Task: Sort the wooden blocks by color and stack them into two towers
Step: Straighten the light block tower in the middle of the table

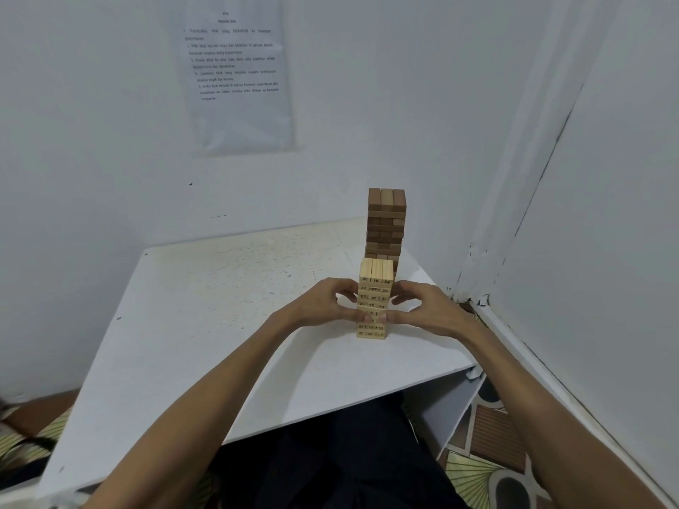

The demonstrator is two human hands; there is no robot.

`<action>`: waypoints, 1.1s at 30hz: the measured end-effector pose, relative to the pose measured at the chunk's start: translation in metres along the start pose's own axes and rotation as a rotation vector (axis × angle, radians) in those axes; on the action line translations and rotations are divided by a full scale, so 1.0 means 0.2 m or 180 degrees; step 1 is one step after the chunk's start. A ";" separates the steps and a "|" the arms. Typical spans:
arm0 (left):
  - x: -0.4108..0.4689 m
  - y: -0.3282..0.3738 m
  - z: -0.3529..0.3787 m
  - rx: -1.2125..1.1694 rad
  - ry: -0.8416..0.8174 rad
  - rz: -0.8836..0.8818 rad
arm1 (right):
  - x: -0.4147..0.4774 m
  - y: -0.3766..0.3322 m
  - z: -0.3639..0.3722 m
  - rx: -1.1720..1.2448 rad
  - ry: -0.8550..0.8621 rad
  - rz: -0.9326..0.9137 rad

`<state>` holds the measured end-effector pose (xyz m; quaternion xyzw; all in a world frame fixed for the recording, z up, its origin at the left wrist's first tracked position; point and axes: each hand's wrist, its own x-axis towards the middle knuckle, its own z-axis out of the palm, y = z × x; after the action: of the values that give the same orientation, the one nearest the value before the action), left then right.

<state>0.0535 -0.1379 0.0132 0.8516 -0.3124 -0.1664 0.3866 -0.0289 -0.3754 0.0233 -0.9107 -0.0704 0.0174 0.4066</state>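
**A:** Which step is this?

**B:** Squaring up, I'd judge. The left hand (323, 303) and right hand (426, 306) clasp the pale wooden tower of numbered blocks (375, 288) from either side. The fingers curl against its flanks and the thumbs meet low on its front. It stands on the white surface (220, 306), just in front of the dark brown wooden block tower (385, 222).

**A:** Anything left to sort?

**B:** No loose blocks show, and both stacks look finished. The next move calls for a slow, even release so no layer shifts.
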 end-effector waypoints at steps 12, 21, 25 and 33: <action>0.02 -0.03 0.01 -0.0182 0.0052 -0.0006 | -0.01 -0.01 0.00 0.0032 -0.0011 -0.0101; 0.02 -0.03 0.01 -0.0191 0.0083 -0.0004 | -0.01 -0.01 -0.01 0.0122 0.0008 -0.0127; 0.02 -0.04 0.01 -0.0173 0.0079 0.0027 | -0.01 -0.01 -0.01 0.0146 0.0015 -0.0130; 0.00 -0.02 -0.01 -0.0153 0.0119 0.0113 | -0.01 0.00 -0.01 0.0240 -0.0016 -0.0127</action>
<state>0.0567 -0.1350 0.0110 0.8394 -0.3160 -0.1510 0.4157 -0.0303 -0.3764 0.0254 -0.8931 -0.0889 0.0142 0.4407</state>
